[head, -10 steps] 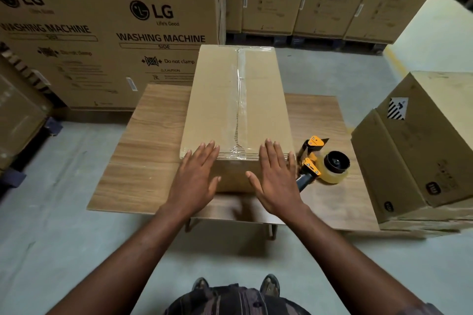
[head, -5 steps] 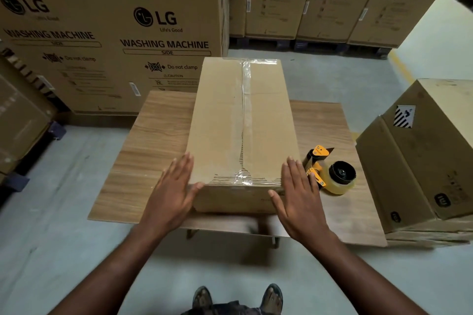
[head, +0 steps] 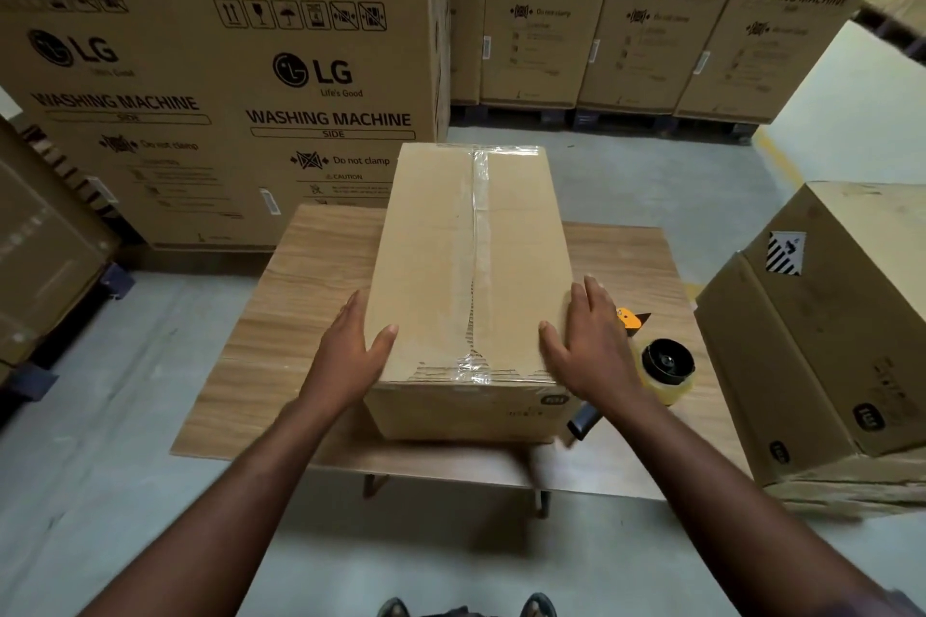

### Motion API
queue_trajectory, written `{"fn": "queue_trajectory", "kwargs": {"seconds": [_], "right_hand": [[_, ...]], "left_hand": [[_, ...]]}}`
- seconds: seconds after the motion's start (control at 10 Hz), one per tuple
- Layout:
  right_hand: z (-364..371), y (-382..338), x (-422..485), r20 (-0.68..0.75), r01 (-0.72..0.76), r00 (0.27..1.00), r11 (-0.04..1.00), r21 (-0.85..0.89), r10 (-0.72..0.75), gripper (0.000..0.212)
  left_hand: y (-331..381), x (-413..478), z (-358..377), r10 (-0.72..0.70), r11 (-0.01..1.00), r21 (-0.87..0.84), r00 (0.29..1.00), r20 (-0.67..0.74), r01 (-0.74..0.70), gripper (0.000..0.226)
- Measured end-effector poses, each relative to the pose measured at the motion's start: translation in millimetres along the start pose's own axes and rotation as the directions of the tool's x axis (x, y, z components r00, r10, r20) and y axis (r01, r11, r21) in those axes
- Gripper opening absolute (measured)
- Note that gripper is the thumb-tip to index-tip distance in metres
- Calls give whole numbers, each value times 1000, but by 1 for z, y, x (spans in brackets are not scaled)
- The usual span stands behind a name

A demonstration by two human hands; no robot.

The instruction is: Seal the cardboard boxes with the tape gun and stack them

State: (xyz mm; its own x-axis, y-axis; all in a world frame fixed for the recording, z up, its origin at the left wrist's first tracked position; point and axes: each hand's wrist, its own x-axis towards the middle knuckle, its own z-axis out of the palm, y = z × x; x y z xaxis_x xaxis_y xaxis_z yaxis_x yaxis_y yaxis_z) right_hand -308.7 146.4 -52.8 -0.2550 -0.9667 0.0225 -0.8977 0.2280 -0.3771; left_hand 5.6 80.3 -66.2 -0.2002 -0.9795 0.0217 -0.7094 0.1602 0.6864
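Note:
A long cardboard box [head: 431, 266] lies lengthwise on the wooden table [head: 280, 326], with clear tape running down its top seam. My left hand [head: 351, 356] presses flat against the box's left side near the front corner, thumb on the top edge. On the opposite side, my right hand [head: 594, 346] presses the right side with straight fingers and its thumb on top. A yellow tape gun [head: 661, 366] with a roll of tape lies on the table just right of my right hand, partly hidden by it.
Cardboard boxes [head: 822, 341] are stacked on the floor at the right of the table. Large washing machine cartons [head: 225, 90] stand behind and to the left, more along the back wall [head: 651, 25]. Grey floor [head: 100, 491] surrounds the table.
Both hands slid from the box's near top edge out to its left and right sides. The view has moved closer and the box seems slightly raised at its near end.

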Motion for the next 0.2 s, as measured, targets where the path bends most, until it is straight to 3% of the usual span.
{"fn": "queue_trajectory", "kwargs": {"seconds": [0.2], "right_hand": [[-19,-25,53,-20,65,998,996,-59,-66,59]], "left_hand": [[20,73,3,-36,965,261,995,90,11,70]]}}
